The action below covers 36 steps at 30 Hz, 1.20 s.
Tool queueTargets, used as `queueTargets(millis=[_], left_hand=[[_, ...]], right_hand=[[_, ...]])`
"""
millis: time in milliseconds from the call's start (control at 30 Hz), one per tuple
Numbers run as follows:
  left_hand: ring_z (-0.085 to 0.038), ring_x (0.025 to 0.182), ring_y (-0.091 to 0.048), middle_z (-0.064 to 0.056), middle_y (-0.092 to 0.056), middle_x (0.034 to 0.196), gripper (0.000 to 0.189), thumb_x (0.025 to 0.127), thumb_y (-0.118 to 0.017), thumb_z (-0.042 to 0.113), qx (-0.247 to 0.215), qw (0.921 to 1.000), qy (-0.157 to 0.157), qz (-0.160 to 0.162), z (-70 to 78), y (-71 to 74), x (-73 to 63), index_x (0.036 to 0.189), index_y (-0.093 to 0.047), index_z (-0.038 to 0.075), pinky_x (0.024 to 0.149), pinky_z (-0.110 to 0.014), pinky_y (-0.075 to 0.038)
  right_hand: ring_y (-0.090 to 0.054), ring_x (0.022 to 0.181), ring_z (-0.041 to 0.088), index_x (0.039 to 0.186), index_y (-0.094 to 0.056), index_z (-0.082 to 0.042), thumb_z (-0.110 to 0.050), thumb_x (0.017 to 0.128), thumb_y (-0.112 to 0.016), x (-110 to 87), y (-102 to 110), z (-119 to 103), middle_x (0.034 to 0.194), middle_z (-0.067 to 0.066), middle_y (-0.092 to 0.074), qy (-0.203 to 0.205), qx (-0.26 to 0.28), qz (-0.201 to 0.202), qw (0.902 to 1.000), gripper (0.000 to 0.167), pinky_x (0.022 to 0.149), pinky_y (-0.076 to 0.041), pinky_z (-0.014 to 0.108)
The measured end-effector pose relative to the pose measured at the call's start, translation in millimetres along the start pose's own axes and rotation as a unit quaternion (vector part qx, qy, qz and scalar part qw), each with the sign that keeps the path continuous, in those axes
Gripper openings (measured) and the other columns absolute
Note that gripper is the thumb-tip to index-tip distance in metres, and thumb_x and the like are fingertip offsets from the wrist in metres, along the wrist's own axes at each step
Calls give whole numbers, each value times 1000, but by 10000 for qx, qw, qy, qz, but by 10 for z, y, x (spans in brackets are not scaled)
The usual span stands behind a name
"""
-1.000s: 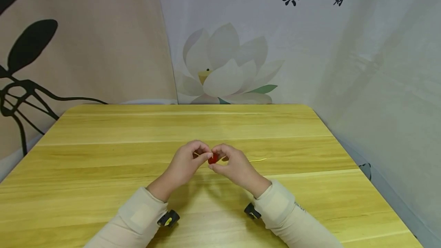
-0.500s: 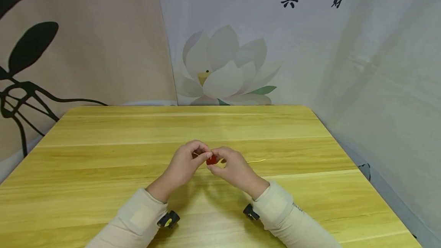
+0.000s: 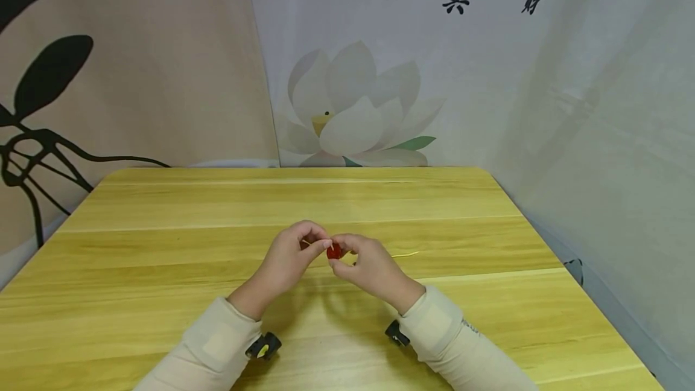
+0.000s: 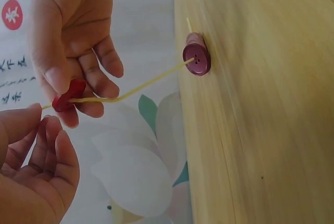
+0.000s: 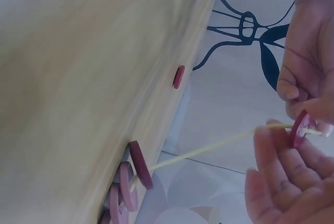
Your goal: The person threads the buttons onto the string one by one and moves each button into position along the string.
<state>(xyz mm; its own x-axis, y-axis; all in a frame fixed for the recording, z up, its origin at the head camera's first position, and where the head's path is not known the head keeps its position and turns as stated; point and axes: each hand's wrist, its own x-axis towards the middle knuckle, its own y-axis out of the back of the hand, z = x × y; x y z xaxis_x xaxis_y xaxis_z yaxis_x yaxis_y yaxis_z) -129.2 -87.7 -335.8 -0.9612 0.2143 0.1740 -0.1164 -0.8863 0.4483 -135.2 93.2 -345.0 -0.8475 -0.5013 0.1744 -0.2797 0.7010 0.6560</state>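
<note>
A red button sits between my two hands, with a yellow cord running through it. My right hand holds this button between thumb and fingers. Close on its other side, my left hand pinches the short cord end that sticks out of the button, best seen in the left wrist view. From the button the cord slopes down to a dark red button on the table, first in a row of strung buttons. Pinkish buttons stand behind it on the same cord.
A loose red button lies on the wooden table, apart from the row. Past the right hand, the far tail of the cord rests on the tabletop. A printed cloth hangs behind the table.
My left fingers have shifted slightly left from the button, while my right hand keeps hold of it. More of the button's red face shows between the fingertips.
</note>
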Motion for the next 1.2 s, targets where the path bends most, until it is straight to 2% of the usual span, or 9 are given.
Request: queueTargets(millis=[133, 300, 467, 700, 1200], left_hand=[[-15, 77, -55, -4, -61, 87, 3, 94, -62, 8, 39, 10000, -11, 11, 6, 1, -3, 94, -64, 5, 70, -30, -47], [-16, 77, -54, -4, -61, 87, 3, 94, -62, 8, 21, 10000, 59, 10, 12, 9, -8, 94, -64, 6, 70, -30, -47], [-16, 78, -54, -3, -60, 87, 4, 94, -62, 9, 45, 10000, 73, -7, 2, 19, -9, 94, -64, 6, 71, -30, -46], [-17, 77, -53, -3, -59, 86, 5, 95, -61, 10, 88, 10000, 43, -5, 4, 35, -17, 94, -64, 7, 69, -28, -47], [-16, 78, -55, -4, -61, 88, 4, 94, -62, 10, 83, 9999, 98, -14, -3, 67, -20, 95, -63, 6, 70, -31, -47]], right_hand=[[-62, 93, 19, 115, -67, -7, -12, 90, -65, 2, 4, 8, 99, -1, -66, 30, -72, -56, 10000, 25, 72, -50, 28], [-60, 92, 15, 114, -67, -4, -12, 89, -67, 1, 1, 38, 103, 1, -64, 194, -313, 22, 9993, 27, 75, -52, 33], [-60, 93, 21, 116, -66, -1, -12, 87, -69, -2, 4, 59, 106, 3, -61, 415, -630, 127, 9971, 31, 75, -53, 37], [-60, 92, 18, 118, -66, 1, -13, 87, -68, -3, 35, 58, 104, 2, -59, 436, -1012, -3, 9939, 34, 70, -50, 24], [-61, 82, 18, 111, -69, -1, -13, 87, -68, -11, 84, 113, 100, 2, -59, 514, -1423, -510, 9872, 27, 67, -50, 18]])
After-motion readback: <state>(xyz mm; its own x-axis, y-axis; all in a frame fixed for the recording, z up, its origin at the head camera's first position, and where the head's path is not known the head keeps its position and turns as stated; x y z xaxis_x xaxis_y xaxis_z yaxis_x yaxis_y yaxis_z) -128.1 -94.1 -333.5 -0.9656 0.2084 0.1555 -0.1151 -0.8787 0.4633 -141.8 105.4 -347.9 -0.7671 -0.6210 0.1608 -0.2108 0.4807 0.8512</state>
